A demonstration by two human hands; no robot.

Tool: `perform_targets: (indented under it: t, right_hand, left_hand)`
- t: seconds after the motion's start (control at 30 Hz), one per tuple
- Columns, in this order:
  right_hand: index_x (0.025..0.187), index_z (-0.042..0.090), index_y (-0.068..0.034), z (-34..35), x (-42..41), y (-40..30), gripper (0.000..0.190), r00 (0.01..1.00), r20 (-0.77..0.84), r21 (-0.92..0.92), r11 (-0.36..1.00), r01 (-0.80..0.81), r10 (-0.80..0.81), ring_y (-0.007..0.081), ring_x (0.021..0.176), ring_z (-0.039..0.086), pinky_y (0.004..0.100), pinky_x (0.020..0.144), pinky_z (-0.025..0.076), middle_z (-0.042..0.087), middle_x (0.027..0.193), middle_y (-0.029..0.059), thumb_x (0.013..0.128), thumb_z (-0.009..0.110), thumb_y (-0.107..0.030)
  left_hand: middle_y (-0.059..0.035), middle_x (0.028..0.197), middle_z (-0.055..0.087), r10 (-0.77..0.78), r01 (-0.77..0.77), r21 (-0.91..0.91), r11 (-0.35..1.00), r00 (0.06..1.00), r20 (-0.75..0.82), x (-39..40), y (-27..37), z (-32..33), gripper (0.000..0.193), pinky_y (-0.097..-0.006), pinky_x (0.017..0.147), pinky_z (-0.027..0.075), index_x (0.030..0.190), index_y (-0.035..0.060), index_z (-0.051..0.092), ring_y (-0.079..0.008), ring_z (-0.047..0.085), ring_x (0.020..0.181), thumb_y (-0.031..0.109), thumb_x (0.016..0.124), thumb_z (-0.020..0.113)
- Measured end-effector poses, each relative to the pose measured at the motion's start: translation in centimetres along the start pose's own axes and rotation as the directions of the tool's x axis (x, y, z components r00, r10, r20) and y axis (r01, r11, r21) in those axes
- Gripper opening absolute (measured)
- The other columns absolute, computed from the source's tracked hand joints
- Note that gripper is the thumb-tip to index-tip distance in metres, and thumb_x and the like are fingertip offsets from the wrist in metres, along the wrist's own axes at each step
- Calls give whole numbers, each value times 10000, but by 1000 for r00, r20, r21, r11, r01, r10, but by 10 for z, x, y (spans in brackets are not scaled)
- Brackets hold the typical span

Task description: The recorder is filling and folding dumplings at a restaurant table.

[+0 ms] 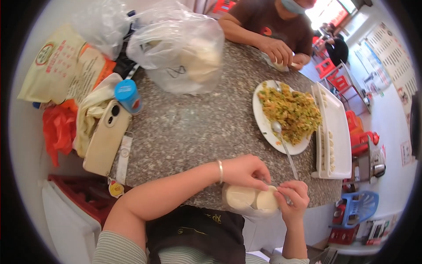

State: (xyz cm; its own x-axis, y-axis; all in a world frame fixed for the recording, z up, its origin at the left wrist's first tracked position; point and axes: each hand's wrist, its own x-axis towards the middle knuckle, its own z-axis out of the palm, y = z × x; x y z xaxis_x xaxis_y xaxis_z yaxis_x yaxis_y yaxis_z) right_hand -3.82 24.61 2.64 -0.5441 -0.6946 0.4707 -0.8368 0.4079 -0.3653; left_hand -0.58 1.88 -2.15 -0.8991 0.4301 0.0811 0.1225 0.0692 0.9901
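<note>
Two stacks of round pale dough wrappers lie in a clear plastic bag at the near table edge. My left hand, with a bangle at the wrist, rests its fingertips on the top of the right-hand stack. My right hand pinches at that stack's right edge with thumb and fingers; whether it grips a wrapper or the bag is hard to tell. Beyond my hands stands an oval white plate of chopped vegetable filling, with a metal spoon on its near side. White trays hold folded dumplings.
Across the speckled stone table, a co-worker's hands hold a wrapper. A large plastic bag stands at the far left. A blue-lidded container, a phone and a flour sack are at the left.
</note>
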Motion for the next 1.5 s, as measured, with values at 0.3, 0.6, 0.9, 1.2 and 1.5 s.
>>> perform_targets:
  t: [0.3,0.6,0.9,1.2,1.5]
  right_hand:
    - [712,635,-68,-7,11,-14,134,999,19,117,993,25,-28,203,721,584,334,710,421,628,757,39,635,734,-22]
    - [1198,471,-34,13,45,47,507,982,77,-165,973,-159,173,302,848,582,387,726,473,546,961,147,750,699,-102]
    - [1066,625,-38,15,60,43,248,972,8,-82,969,-232,233,305,600,576,378,577,466,575,689,141,825,568,-27]
    - [1079,620,0,21,49,55,245,941,61,85,937,-338,334,246,593,594,320,580,463,611,724,177,848,544,-28]
    - [1088,621,-4,16,40,41,241,901,118,146,890,-432,418,180,532,539,287,548,444,595,680,163,864,540,-41]
  left_hand:
    - [-67,994,641,97,-96,104,990,995,0,-1,2,11,310,-302,809,489,1026,44,638,-169,617,882,206,771,707]
    - [-51,1054,617,-97,-115,-694,711,961,-259,3,12,0,278,-287,831,519,1141,16,525,-133,618,945,174,914,552]
    - [-79,1073,628,-222,-183,-820,542,910,-350,1,3,-7,295,-319,829,520,1143,-1,551,-164,623,965,179,909,538]
    - [-108,1071,624,-341,-98,-856,508,890,-304,3,2,-7,308,-336,826,532,1151,-22,527,-187,632,954,177,916,512]
    - [-125,1140,584,-362,-9,-880,475,909,-204,3,-2,-6,368,-354,877,507,1198,-10,483,-217,593,1042,269,960,452]
